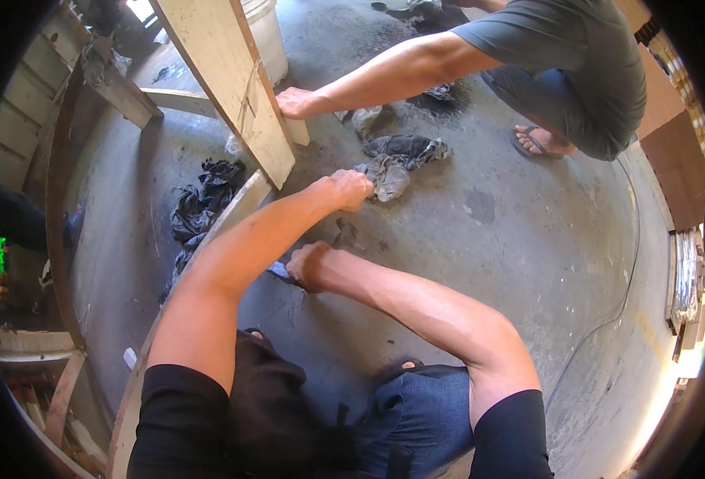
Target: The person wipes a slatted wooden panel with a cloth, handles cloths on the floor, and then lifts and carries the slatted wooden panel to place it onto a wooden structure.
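Note:
My left hand (349,190) is closed in a fist above the floor, its knuckles against or just in front of a crumpled grey plastic bag or rag (388,177). Whatever its fingers hold, if anything, is hidden. Lower down and nearer to me, my right hand (308,267) is also closed. A small pale bluish piece (280,271) shows at its left side, too little of it to name. Beside both hands stands a wooden frame with an upright board (237,92) and a curved rail (146,351) under my left arm.
Opposite me a person in a grey shirt (560,48) squats, one hand (295,104) on the upright board. Black crumpled plastic (209,191) lies inside the frame. A white bucket (266,40) stands behind it. A thin cable (633,263) runs along the floor at the right, near stacked boards (676,168).

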`<state>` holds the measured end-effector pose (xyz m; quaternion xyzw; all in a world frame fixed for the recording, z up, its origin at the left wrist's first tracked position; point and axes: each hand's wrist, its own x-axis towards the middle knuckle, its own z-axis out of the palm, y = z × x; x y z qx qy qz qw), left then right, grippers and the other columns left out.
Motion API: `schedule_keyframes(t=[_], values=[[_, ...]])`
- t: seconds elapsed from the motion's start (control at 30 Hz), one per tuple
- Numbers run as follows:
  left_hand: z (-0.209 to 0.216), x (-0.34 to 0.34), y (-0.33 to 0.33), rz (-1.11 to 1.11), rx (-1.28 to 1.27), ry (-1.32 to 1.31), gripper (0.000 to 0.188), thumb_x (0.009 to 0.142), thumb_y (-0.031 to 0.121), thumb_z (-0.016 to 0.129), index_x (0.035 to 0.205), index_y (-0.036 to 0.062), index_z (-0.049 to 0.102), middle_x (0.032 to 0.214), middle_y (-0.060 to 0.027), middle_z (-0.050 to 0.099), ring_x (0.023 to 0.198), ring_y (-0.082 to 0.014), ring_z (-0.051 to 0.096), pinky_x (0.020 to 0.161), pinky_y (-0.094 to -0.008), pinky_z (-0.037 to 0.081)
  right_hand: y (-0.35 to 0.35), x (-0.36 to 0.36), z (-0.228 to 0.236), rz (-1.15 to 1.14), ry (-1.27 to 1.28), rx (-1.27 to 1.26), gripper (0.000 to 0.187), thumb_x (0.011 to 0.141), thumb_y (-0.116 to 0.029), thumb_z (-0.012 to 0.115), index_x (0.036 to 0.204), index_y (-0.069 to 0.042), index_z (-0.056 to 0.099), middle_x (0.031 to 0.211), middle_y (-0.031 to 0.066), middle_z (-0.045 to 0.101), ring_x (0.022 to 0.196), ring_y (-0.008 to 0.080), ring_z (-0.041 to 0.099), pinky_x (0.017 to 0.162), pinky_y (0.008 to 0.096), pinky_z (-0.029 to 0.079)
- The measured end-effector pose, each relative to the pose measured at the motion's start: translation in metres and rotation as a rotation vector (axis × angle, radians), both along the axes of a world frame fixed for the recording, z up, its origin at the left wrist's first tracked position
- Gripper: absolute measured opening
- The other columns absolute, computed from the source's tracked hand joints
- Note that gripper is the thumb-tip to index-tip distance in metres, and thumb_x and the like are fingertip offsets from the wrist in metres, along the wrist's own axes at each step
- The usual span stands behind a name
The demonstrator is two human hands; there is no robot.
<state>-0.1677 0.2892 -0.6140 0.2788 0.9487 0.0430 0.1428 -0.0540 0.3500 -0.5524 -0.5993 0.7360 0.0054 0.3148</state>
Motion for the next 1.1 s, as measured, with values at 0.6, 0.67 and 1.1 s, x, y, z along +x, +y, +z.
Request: schedule_keyframes(t=[0.6,0.67,1.1], values=[[-0.003,0.005,0.002,-0.018,-0.017,0.003,0.019,0.064,0.007,0.057,0.08,-0.0002,0.063,0.081,-0.0207,0.064,0.079,-0.0345,0.065,0.068,-0.0409,0.052,-0.001,0.001,-0.008,0.004,0.029,0.019,0.025,0.081,-0.015,0.052,0.102,-0.007,0.064,0.107,0.0144,0.06,0.099,0.0273,0.06,0.082,0.0362,0.049],[-0.001,0.005,0.003,-0.021,-0.029,-0.015,0.019,0.064,0.007,0.057,0.08,-0.0003,0.063,0.081,-0.0209,0.064,0.08,-0.0344,0.065,0.068,-0.0409,0.052,-0.001,0.0,-0.007,0.007,0.027,0.017,0.025,0.08,-0.014,0.053,0.102,-0.007,0.064,0.108,0.0145,0.06,0.099,0.0273,0.06,0.082,0.0361,0.049],[0.008,0.005,0.006,-0.026,-0.066,-0.042,0.02,0.065,0.006,0.056,0.082,-0.0005,0.063,0.083,-0.0209,0.065,0.08,-0.0348,0.064,0.068,-0.0415,0.052,-0.003,-0.002,-0.003,0.03,0.021,0.029,0.026,0.076,-0.011,0.058,0.101,-0.006,0.065,0.105,0.0153,0.062,0.097,0.028,0.061,0.078,0.0365,0.05]])
